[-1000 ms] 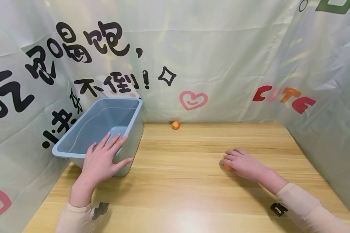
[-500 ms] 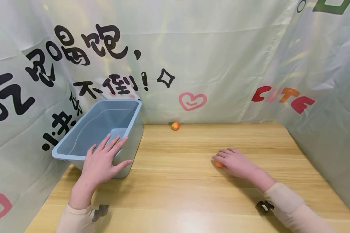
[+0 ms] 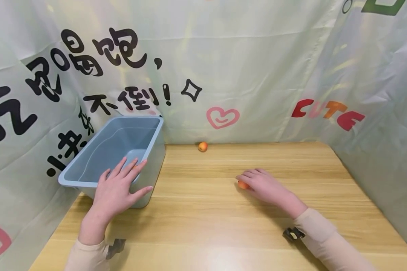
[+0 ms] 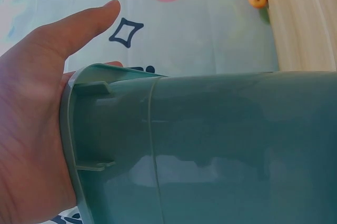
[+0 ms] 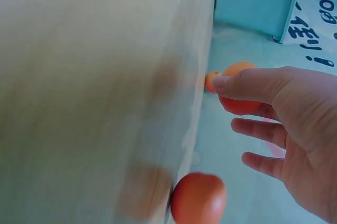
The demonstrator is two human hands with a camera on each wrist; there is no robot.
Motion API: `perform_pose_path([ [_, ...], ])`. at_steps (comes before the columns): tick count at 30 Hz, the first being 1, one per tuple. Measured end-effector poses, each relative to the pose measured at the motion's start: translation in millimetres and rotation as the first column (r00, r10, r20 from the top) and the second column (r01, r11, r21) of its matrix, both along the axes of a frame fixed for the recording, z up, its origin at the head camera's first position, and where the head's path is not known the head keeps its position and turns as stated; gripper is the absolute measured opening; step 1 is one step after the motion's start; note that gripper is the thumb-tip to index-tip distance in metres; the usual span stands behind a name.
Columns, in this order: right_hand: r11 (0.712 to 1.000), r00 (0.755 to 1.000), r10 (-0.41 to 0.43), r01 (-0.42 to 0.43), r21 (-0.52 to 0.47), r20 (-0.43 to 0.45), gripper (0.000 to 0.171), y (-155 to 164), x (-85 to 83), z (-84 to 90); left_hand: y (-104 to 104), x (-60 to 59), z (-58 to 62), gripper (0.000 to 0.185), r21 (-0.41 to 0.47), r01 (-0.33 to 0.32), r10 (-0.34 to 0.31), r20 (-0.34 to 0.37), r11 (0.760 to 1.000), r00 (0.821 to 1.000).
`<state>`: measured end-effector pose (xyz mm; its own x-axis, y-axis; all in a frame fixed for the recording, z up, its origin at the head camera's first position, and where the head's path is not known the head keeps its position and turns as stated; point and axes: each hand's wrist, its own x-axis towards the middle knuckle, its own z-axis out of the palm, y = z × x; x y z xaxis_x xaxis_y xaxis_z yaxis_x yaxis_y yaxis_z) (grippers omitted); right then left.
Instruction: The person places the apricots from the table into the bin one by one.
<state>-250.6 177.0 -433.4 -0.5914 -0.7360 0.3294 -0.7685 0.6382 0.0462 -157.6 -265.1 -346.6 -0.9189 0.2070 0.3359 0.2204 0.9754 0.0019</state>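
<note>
My right hand (image 3: pixel 262 186) pinches a small round orange-red fruit (image 5: pixel 237 105) between thumb and fingers, low over the wooden table. The other fingers spread loosely beside it in the right wrist view. My left hand (image 3: pixel 117 192) rests on the near rim of a blue-grey plastic bin (image 3: pixel 71 182), fingers straight over its inside and thumb held apart. In the left wrist view the palm lies against the bin rim (image 4: pixel 67 124). A speck of orange shows between those fingers in the head view; most of what lies behind them is hidden.
Against the back cloth (image 3: pixel 257 67) a second small fruit (image 3: pixel 202 146) sits at the far table (image 3: pixel 196 226) edge. Another orange-red fruit (image 5: pixel 199 199) appears low in the right wrist view. The bin stands at the table's left, beside the printed cloth.
My right hand has moved left across the table with the fruit, toward the bin. The left hand has stayed on the bin's rim.
</note>
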Motion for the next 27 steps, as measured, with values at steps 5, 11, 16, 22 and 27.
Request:
perform_pose_path([
  [5, 1.0, 1.0, 0.009, -0.009, -0.018, 0.0, 0.038, -11.0, -3.0, 5.2, 0.1, 0.3, 0.3, 0.08, 0.0, 0.006, -0.006, 0.001, 1.0, 1.0],
  [11, 1.0, 0.999, 0.026, -0.026, -0.004, -0.025, 0.041, -28.4, -8.6, 13.8, -1.0, 0.9, 1.1, 0.079, -0.001, 0.004, -0.004, -0.005, 1.0, 1.0],
  [16, 0.999, 0.999, 0.035, -0.035, 0.012, -0.007, 0.044, -41.4, -10.7, 20.3, -0.6, 0.4, 0.0, 0.079, -0.004, 0.006, -0.006, -0.007, 1.0, 1.0],
  [22, 0.999, 0.999, 0.041, -0.04, -0.019, 0.03, 0.044, -56.6, -14.8, 26.5, -0.3, 1.2, -0.1, 0.079, -0.002, 0.004, -0.004, 0.007, 1.0, 1.0],
  [27, 0.998, 0.998, 0.051, -0.051, -0.025, 0.024, 0.046, -72.5, -19.7, 32.4, -0.9, 1.5, 1.3, 0.08, 0.0, 0.003, -0.003, 0.007, 1.0, 1.0],
])
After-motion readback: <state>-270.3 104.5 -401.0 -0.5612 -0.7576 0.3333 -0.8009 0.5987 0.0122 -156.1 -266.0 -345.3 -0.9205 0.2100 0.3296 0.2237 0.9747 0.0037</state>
